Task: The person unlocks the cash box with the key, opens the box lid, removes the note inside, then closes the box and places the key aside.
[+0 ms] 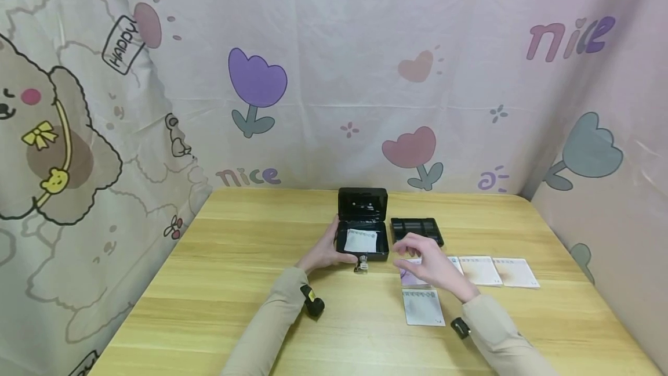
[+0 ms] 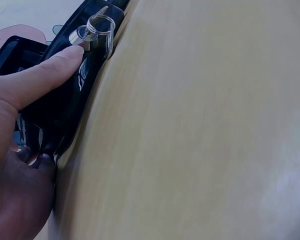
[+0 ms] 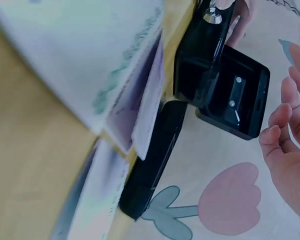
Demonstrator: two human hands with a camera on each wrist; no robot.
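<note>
Black box (image 1: 380, 256), lid (image 1: 362, 191) raised, stands on the bench (image 1: 209, 295) below the frame's centre, holding a paper slip (image 1: 360, 241). The left hand (image 1: 326, 250) grips its left side; the right hand (image 1: 432, 261) hovers by paper notes (image 1: 480, 272) at lower right, fingers (image 1: 406, 246) loosely bent, holding nothing.

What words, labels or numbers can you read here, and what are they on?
"HAPPY": sign printed on the cloth, left.
"nice": cloth, upper right.
"nice": cloth, above the table's far edge.
Second sign, bottom left: cut off, unreadable.
Papers: print too small or blurred.
</note>
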